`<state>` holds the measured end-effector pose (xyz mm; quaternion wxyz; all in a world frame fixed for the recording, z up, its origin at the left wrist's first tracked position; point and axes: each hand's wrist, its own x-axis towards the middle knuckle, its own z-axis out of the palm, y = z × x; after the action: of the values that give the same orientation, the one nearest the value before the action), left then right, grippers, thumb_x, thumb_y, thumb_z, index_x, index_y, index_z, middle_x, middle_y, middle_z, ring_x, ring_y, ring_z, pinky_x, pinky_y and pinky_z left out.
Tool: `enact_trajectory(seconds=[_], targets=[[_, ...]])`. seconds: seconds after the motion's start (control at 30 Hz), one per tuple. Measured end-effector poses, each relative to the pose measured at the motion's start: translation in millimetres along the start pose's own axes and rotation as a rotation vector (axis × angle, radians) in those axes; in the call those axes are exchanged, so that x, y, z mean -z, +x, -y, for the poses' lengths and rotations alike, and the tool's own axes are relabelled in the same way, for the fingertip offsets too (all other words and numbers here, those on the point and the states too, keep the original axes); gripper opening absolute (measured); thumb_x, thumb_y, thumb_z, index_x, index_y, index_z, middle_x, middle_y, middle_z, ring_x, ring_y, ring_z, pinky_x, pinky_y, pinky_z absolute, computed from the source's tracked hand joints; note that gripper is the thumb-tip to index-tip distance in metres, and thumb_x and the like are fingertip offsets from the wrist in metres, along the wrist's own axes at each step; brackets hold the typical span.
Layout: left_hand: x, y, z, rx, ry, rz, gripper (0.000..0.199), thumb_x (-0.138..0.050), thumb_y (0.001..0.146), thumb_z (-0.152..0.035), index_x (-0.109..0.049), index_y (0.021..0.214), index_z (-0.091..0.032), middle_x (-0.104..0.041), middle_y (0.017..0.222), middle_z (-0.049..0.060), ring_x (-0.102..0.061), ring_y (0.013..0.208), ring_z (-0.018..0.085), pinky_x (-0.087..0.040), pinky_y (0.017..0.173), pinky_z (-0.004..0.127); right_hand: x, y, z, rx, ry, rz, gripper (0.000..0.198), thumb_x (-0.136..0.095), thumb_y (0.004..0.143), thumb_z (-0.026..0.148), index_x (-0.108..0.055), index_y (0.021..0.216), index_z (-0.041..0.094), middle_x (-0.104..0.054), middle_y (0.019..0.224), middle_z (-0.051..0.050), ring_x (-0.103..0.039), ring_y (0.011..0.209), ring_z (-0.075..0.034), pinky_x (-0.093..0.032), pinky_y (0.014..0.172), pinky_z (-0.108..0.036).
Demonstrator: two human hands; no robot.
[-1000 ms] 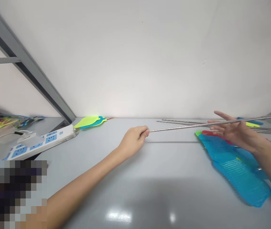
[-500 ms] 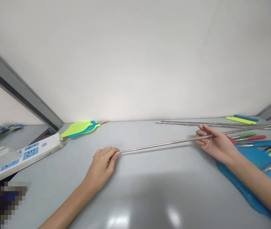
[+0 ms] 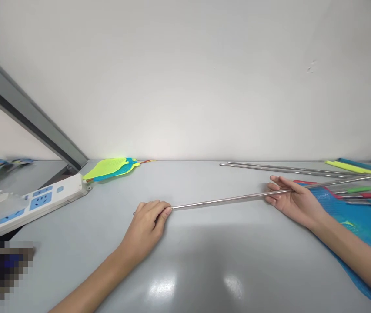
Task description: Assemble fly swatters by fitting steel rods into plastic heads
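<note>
– Head view: holding what?
– Thin silver metal rod (image 3: 221, 200), aslant across the smooth grey worktop (image 3: 198, 261).
– Held how?
– Near 1 end, clamped by fingers of the left hand (image 3: 146, 221); farther along, across loosely parted fingers of the right hand (image 3: 298, 204), probably for steadying.

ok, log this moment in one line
left hand: grips metal rod near one end | right hand: loosely curled, touching rod
</note>
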<state>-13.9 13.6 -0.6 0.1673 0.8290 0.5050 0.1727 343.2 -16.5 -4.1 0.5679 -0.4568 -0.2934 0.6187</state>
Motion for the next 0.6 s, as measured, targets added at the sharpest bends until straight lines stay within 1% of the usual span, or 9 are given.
enact_trajectory(seconds=[0.13, 0.23, 0.43, 0.6], targets=[[1, 0, -1, 0.001, -0.007, 0.002, 0.027, -0.027, 0.084, -0.033, -0.052, 0.080, -0.023, -0.058, 0.078, 0.000, -0.049, 0.073, 0.015, -0.032, 0.072, 0.031, 2, 3, 4, -0.048, 0.023, 0.036, 0.022, -0.041, 0.079, 0.039, -0.058, 0.083, 0.026, -0.042, 0.068, 0.000, -0.038, 0.053, -0.010, -0.040, 0.056, -0.029], [1, 0, -2, 0.006, -0.008, 0.005, 0.027, -0.027, 0.084, -0.033, -0.051, 0.080, -0.023, -0.058, 0.078, -0.001, -0.048, 0.073, 0.015, -0.032, 0.072, 0.031, 2, 3, 6, -0.054, 0.021, 0.042, 0.029, -0.038, 0.078, 0.045, -0.059, 0.083, 0.026, -0.044, 0.070, -0.001, -0.039, 0.054, -0.011, -0.040, 0.057, -0.030], [2, 1, -2, 0.012, -0.025, 0.008, 0.026, -0.028, 0.084, -0.032, -0.052, 0.079, -0.023, -0.058, 0.079, -0.002, -0.048, 0.074, 0.015, -0.032, 0.073, 0.030, -7, -9, 7, -0.001, -0.019, 0.006, 0.030, -0.036, 0.078, 0.047, -0.058, 0.079, 0.028, -0.044, 0.069, -0.002, -0.039, 0.054, -0.012, -0.041, 0.058, -0.031], [0, 4, 2, 0.027, -0.029, -0.007, 0.027, -0.028, 0.084, -0.033, -0.051, 0.076, -0.022, -0.057, 0.073, -0.002, -0.048, 0.071, 0.014, -0.032, 0.074, 0.030, -18, -20, 6, 0.059, 0.037, -0.029, 0.026, -0.037, 0.079, 0.045, -0.057, 0.074, 0.028, -0.039, 0.063, -0.001, -0.037, 0.052, -0.012, -0.040, 0.056, -0.030]])
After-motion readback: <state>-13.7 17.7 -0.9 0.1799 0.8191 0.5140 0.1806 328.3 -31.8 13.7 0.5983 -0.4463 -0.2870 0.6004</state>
